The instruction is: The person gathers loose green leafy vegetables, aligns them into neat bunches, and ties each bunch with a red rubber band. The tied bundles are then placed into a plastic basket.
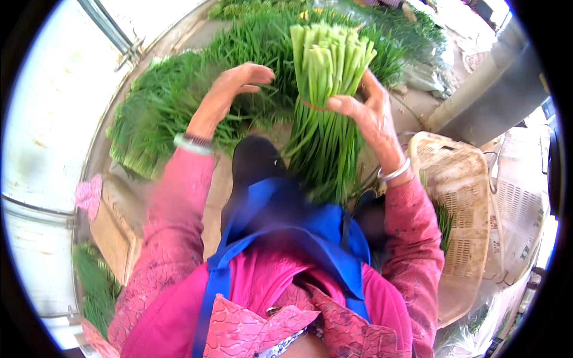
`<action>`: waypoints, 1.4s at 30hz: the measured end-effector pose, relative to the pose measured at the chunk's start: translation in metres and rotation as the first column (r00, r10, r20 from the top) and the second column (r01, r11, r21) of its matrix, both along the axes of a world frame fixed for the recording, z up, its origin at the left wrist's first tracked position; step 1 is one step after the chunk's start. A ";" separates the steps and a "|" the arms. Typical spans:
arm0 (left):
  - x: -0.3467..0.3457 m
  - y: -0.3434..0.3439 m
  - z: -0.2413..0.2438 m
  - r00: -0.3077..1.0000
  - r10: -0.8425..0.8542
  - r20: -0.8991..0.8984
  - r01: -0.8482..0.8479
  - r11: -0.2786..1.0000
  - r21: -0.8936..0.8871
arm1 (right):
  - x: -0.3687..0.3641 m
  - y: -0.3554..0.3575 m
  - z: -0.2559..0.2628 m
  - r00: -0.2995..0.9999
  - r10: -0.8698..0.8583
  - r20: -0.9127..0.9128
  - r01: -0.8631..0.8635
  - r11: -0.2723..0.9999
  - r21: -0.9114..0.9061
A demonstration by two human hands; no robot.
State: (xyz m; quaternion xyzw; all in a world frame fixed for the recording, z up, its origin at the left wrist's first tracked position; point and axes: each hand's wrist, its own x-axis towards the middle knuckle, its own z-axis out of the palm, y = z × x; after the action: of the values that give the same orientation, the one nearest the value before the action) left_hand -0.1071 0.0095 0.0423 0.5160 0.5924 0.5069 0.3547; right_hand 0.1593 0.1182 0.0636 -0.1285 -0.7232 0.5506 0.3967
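My right hand point(369, 107) grips a thick bundle of green leafy stalks point(329, 71), possibly garlic chives, by its right side. The pale stalk ends point up and away from me, and the long leaves hang down towards my lap. A thin reddish band point(313, 105) runs around the bundle just below the pale part. My left hand point(239, 87) hovers to the left of the bundle, apart from it, with nothing in its fingers. Behind that hand spreads a large heap of the same greens point(174, 98) on the floor.
Right of me stands a tan plastic basket point(465, 215) with some greens inside, beside a white crate point(519, 206). A thick pipe point(479, 85) slants behind them. Left are a cardboard box point(112, 223) and more greens point(94, 273). Part of another person point(407, 11) shows at the top.
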 end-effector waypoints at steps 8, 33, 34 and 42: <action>0.079 -0.008 0.057 0.934 -0.169 -0.314 0.271 0.909 0.317 | 0.016 -0.014 -0.005 0.997 0.081 0.013 -0.080 0.995 -0.062; 0.066 0.033 0.096 0.774 -0.428 -0.467 0.503 0.863 0.043 | 0.020 -0.006 -0.024 0.963 0.125 0.237 -0.143 0.988 0.060; 0.066 0.035 0.095 0.759 -0.403 -0.512 0.515 0.852 0.094 | 0.020 -0.006 -0.026 0.963 0.127 0.237 -0.145 0.988 0.059; 0.063 0.027 0.075 0.996 0.049 -0.078 -0.008 0.892 0.451 | 0.024 -0.004 -0.032 0.979 0.143 0.143 -0.128 0.986 -0.110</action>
State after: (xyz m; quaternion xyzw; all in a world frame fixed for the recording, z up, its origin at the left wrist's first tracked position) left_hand -0.0442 0.0362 0.1171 0.5969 0.4812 0.6126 0.1920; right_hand 0.1832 0.1142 0.0320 -0.1398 -0.7295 0.6008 0.2956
